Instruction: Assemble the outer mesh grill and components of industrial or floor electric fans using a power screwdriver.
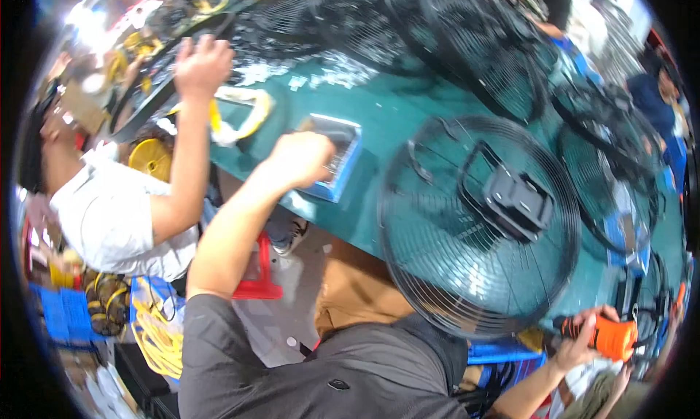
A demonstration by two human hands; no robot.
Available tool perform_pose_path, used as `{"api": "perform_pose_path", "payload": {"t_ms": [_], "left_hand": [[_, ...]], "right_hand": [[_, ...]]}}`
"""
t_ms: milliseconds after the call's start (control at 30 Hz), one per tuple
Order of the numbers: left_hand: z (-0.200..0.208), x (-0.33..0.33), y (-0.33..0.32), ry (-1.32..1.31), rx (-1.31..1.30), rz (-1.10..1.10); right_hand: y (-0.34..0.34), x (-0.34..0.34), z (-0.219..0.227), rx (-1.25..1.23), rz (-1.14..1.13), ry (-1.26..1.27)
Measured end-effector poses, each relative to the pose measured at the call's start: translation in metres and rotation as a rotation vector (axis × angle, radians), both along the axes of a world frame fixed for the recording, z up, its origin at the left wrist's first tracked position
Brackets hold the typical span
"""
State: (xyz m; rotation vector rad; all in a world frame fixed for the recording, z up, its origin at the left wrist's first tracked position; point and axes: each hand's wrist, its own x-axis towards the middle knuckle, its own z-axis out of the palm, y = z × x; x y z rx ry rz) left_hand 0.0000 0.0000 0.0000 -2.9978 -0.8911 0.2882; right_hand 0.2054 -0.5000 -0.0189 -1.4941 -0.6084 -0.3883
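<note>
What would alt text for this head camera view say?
The person's left hand reaches into a small blue tray on a green workbench, while the right hand grips an orange power tool beside a round black wire fan guard. A co-worker's hand reaches across the bench.

At my eleven o'clock a co-worker in a white shirt [109, 218] leaned over the green desk [408, 105]. Black fan guards [350, 25] lay stacked at twelve, more [605, 164] at three. A red stool [259, 277] stood on the floor at seven, with coiled yellow cable [157, 339] just beside blue crates [62, 313].
</note>
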Motion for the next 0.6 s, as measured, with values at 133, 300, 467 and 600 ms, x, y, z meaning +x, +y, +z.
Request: {"api": "perform_pose_path", "payload": {"t_ms": [133, 300, 467, 600], "left_hand": [[0.006, -0.005, 0.006, -0.086, -0.044, 0.032], [-0.004, -0.019, 0.01, -0.219, -0.092, 0.03], [0.002, -0.018, 0.006, -0.278, -0.141, 0.018], [0.006, -0.012, 0.006, -0.166, -0.111, 0.007]], "right_hand": [[0.011, -0.007, -0.003, -0.014, 0.016, 0.022], [0.014, -0.001, 0.005, -0.011, 0.007, 0.038], [0.016, -0.003, 0.017, -0.013, 0.044, 0.047], [0.024, -0.007, 0.021, 0.024, 0.068, 0.071]]}}
